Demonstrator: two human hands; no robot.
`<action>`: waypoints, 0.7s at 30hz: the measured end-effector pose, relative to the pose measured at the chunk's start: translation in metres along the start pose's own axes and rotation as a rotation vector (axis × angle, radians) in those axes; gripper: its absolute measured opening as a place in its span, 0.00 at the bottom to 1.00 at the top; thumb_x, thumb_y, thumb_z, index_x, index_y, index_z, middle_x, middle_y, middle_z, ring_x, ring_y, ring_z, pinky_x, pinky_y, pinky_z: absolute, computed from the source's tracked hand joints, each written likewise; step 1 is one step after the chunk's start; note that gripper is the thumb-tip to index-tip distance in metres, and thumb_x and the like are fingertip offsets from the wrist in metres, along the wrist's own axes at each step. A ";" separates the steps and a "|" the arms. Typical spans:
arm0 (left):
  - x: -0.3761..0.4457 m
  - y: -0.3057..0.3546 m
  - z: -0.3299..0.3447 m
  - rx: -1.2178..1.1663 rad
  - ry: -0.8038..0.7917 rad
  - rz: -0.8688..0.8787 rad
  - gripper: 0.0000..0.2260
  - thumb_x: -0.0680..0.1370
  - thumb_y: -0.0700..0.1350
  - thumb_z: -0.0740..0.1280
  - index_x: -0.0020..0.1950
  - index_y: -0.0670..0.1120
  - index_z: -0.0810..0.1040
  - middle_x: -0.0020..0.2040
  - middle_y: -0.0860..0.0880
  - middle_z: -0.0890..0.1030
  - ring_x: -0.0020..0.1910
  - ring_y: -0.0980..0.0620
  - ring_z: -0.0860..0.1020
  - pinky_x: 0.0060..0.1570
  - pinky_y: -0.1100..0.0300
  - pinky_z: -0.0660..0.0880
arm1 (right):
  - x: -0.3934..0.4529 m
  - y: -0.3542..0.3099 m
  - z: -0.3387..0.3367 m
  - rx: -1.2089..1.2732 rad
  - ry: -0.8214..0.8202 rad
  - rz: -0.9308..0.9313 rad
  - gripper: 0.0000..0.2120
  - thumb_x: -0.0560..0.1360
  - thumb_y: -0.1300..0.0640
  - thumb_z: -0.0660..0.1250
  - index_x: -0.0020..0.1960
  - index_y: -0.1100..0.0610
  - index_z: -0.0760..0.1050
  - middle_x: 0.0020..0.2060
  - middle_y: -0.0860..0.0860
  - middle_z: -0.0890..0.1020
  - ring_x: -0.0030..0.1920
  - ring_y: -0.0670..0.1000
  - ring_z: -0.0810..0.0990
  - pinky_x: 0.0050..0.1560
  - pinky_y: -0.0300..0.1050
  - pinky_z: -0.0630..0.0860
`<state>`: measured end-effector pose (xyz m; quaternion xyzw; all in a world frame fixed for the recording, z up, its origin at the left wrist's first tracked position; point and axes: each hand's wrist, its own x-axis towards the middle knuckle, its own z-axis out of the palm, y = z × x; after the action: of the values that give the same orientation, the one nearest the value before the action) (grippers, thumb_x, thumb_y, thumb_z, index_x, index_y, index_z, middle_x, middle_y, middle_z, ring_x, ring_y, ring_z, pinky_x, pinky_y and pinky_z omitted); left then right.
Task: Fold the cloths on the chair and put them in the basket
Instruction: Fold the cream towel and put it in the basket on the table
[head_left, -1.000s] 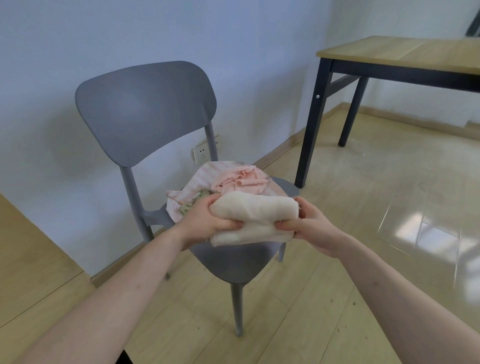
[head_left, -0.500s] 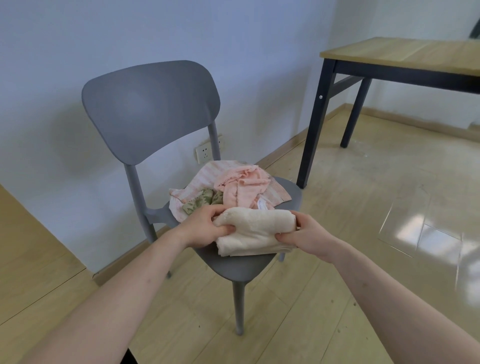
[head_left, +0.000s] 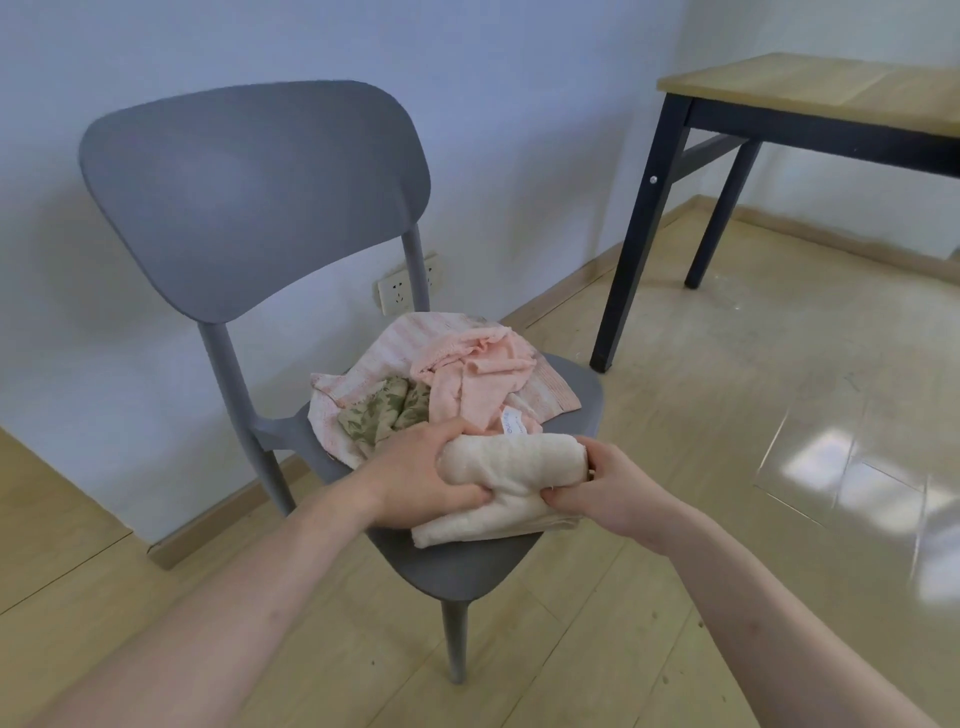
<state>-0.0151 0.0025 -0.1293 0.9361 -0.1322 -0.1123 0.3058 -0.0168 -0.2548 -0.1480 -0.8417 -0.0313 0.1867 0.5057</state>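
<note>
A grey chair (head_left: 260, 197) faces me with a heap of cloths on its seat. A folded cream cloth (head_left: 511, 467) rests on the front of the seat. My left hand (head_left: 421, 473) grips its left end and my right hand (head_left: 608, 488) grips its right end. Behind it lie a crumpled pink cloth (head_left: 478, 374), a pink striped cloth (head_left: 405, 343) and a green patterned cloth (head_left: 379, 413). No basket is in view.
A wooden table with black legs (head_left: 810, 98) stands at the right by the wall. A wall socket (head_left: 397, 291) sits behind the chair. Wooden floor (head_left: 727, 415) surrounds the chair.
Both hands have lowered the folded cream cloth from the air down onto the front of the chair seat. The view has shifted slightly closer.
</note>
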 end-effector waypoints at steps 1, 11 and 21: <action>0.004 -0.003 0.001 -0.053 0.001 -0.014 0.24 0.65 0.64 0.77 0.60 0.67 0.76 0.52 0.62 0.81 0.53 0.63 0.78 0.59 0.52 0.77 | 0.001 0.002 0.000 0.008 -0.002 0.001 0.19 0.71 0.57 0.75 0.59 0.41 0.81 0.51 0.44 0.87 0.55 0.47 0.85 0.59 0.57 0.83; 0.010 -0.008 0.004 -0.168 0.006 -0.054 0.20 0.63 0.59 0.81 0.51 0.62 0.79 0.51 0.64 0.78 0.56 0.62 0.74 0.55 0.61 0.72 | 0.007 0.008 -0.009 0.171 -0.088 0.094 0.20 0.75 0.64 0.74 0.62 0.45 0.81 0.55 0.44 0.87 0.58 0.46 0.85 0.61 0.52 0.82; -0.006 0.151 -0.086 -0.457 -0.146 -0.279 0.18 0.67 0.51 0.82 0.44 0.53 0.74 0.43 0.55 0.82 0.40 0.57 0.80 0.38 0.62 0.75 | -0.069 -0.101 -0.112 0.695 0.008 0.325 0.15 0.74 0.62 0.72 0.61 0.59 0.82 0.55 0.60 0.86 0.54 0.57 0.85 0.57 0.53 0.81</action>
<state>-0.0224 -0.0663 0.0296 0.8416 0.0051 -0.2474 0.4801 -0.0281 -0.3164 0.0054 -0.6146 0.1695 0.2606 0.7250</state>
